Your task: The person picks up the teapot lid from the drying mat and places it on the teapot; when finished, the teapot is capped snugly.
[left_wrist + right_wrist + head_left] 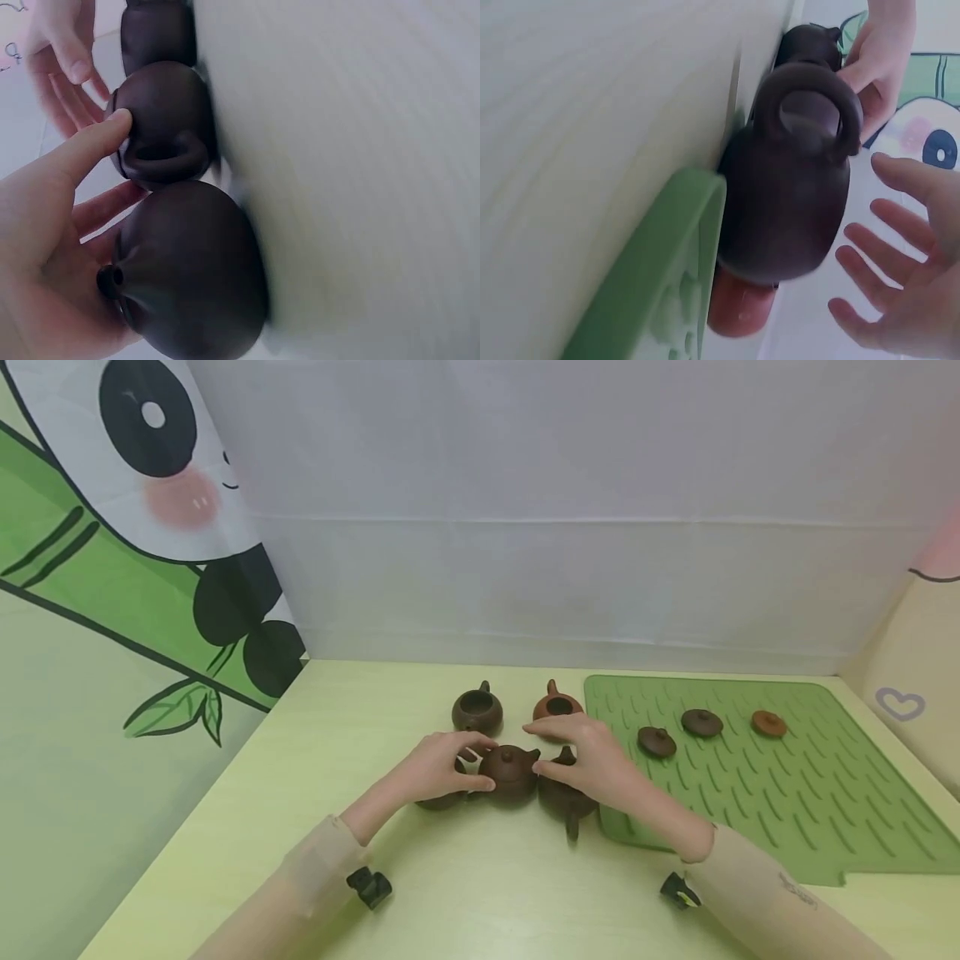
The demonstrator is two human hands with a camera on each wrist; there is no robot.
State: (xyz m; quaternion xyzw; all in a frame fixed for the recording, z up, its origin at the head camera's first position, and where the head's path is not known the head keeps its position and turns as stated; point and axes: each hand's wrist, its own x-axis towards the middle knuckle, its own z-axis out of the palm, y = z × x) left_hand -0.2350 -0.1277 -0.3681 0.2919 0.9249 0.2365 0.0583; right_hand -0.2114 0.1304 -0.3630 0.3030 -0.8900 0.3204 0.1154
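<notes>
In the head view, a small dark brown teapot (512, 783) with a knobbed lid stands at the middle of a front row. My left hand (438, 768) holds it between thumb and fingers; the left wrist view shows the thumb (112, 129) on its upper edge above the handle. Below that hand is another dark teapot (438, 802), partly covered. The right hand (596, 764) hovers with spread fingers over a third dark teapot (564, 803), whose handle points toward me. Its thumb is near the middle teapot's spout; whether they touch, I cannot tell.
Behind the row stand a lidless dark teapot (477, 712) and a reddish-brown one (557, 703), partly behind the right hand. On the right, a green mat (750, 793) carries two dark lids (702, 722) and a reddish lid (769, 723). A white cloth wall (562, 585) closes the back.
</notes>
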